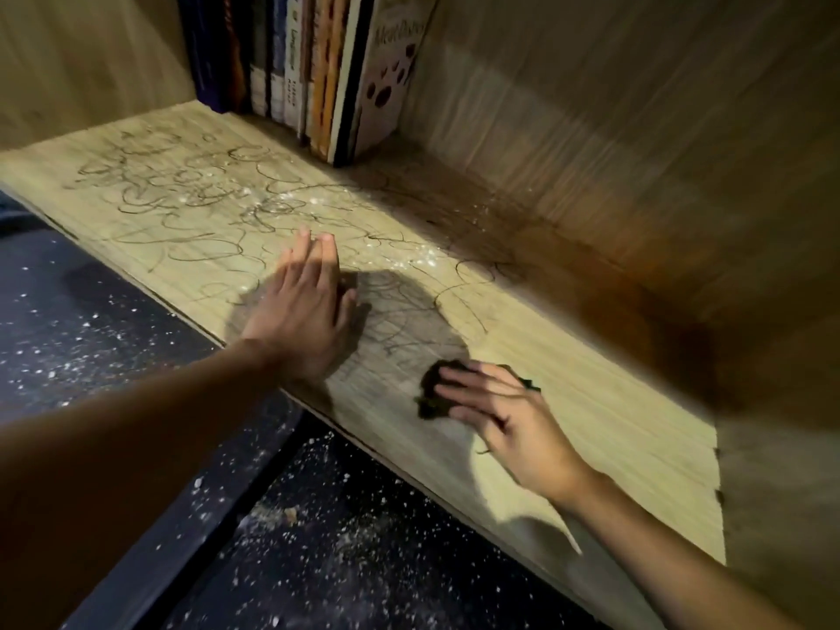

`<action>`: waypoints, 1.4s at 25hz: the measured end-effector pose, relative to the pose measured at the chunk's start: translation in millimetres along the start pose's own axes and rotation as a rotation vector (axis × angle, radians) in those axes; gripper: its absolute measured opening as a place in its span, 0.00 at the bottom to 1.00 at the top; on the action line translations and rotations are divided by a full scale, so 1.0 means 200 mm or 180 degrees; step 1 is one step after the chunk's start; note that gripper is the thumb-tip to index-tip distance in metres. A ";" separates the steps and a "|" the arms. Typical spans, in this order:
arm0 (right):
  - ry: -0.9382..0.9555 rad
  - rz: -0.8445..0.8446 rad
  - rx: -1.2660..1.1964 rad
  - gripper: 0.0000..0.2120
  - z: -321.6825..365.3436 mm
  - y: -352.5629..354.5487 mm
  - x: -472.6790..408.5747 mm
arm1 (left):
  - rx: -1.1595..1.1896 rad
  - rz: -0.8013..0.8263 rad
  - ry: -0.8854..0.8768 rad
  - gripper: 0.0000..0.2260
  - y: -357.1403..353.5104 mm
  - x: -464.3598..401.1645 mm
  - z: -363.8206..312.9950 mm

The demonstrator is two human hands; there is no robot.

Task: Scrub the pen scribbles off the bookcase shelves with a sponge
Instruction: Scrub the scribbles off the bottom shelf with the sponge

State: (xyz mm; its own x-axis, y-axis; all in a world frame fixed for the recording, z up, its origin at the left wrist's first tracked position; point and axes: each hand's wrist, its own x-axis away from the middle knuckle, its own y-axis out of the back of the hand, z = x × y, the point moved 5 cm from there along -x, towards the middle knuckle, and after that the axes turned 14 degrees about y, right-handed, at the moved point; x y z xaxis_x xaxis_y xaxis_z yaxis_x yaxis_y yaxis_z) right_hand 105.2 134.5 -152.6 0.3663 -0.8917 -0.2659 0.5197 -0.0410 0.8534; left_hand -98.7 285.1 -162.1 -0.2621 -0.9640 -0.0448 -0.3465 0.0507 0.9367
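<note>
- The sponge (pixel 434 395), dark and ragged-edged, lies on the wooden shelf (pixel 591 447) near its front edge, towards the shelf's right end.
- The right hand (pixel 504 418) lies on top of the sponge: its fingers (pixel 459 387) are spread and nearly straight, pressing down flat, so the sponge shows past the fingertips on the left and again as a dark corner beyond the hand on the far side.
- Nothing is curled round the sponge; the hand presses rather than grips. The thumb is hidden on the far side, so how it lies I cannot tell.
- The sponge is mostly covered and blurred; what shows seems to stretch roughly along the shelf's length, left to right, but its true long axis cannot be told.
- The left hand (pixel 304 311) rests palm down on the shelf to the left of the sponge, well apart from it, fingers straight and close together, pointing towards the back panel, holding nothing.
- Pen scribbles (pixel 182 193) loop over the left and middle of the shelf; the boards beside the sponge on the right look bare.
- White powder (pixel 291 202) is scattered among the scribbles and on the dark floor (pixel 91 334) below.
- A row of books (pixel 313 65) stands upright at the back of the shelf.
</note>
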 end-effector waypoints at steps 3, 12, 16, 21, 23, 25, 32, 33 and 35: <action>-0.1331 -0.0574 0.0605 0.16 -0.40 0.23 -0.04 | 0.0199 -0.0228 0.0091 0.31 0.02 0.02 0.01; 0.0094 0.0595 0.0417 0.19 -0.11 0.07 0.00 | 0.0431 -0.0254 0.0134 0.31 0.02 0.02 0.02; -0.1810 0.0052 0.0716 0.22 -0.45 0.23 -0.08 | 0.0372 -0.0320 0.0045 0.30 0.02 0.00 0.00; -0.0650 0.1039 0.0107 0.23 0.03 -0.03 0.01 | 0.0423 -0.0267 -0.0023 0.29 0.05 0.03 0.00; -0.0685 0.1512 0.0137 0.25 -0.01 0.08 0.17 | 0.0302 -0.0360 -0.0045 0.28 0.03 0.02 0.01; -0.0962 0.1554 0.0430 0.27 -0.13 0.17 0.20 | 0.0363 -0.0359 -0.0053 0.27 0.02 0.01 0.00; -0.1697 0.1364 0.0275 0.26 -0.26 0.17 0.07 | 0.0362 -0.0048 -0.0098 0.28 0.02 -0.01 -0.01; -0.1784 0.1276 0.0341 0.28 -0.32 0.19 0.02 | 0.0368 -0.0048 -0.0103 0.28 0.01 -0.01 -0.01; -0.1860 0.1193 0.0437 0.32 -0.42 0.19 -0.09 | 0.0344 -0.0086 -0.0094 0.29 -0.01 -0.02 -0.01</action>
State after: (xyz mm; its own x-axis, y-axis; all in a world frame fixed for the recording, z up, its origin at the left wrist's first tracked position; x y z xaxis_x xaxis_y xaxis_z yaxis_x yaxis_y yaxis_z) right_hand 183.6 186.4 -152.7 0.0071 -0.9513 0.3083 0.3235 0.2940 0.8994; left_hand -95.9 287.8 -162.5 -0.2772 -0.9574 -0.0811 -0.4485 0.0542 0.8921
